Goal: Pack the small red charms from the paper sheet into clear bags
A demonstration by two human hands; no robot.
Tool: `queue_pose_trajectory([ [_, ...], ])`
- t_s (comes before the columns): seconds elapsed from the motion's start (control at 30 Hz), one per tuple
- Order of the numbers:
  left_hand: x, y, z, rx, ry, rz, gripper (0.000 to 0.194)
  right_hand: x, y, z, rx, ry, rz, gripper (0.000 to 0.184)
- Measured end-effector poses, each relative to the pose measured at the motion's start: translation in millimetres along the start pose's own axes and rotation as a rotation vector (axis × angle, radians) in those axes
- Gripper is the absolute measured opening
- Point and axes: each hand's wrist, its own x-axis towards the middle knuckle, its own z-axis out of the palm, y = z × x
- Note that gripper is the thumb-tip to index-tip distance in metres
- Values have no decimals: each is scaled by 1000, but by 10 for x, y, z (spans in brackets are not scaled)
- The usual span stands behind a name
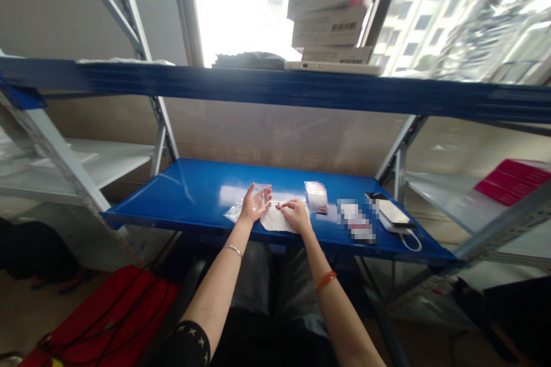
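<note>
The left hand (250, 209), fingers loosely spread, held clear plastic (260, 194). The right hand (297, 215) had its fingertips drawn together at small dark pieces (278, 206) over the white cloth (274, 221), between the hands; a pinch could not be confirmed. In this inspector's judgement, dragging the cloth could scatter the pieces, and a loose palm could drop the plastic. Count: two hands, one cloth, one row of packets (316, 196); pieces too small to count.
</note>
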Motion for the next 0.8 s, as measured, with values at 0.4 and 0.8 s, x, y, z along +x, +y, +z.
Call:
queue_pose_trajectory([
  [0.4,1,-2,3,6,-46,-13,48,0,-16,-39,41,10,38,20],
  [0.8,5,-4,-1,8,-49,-15,48,14,-6,-32,46,12,54,15],
])
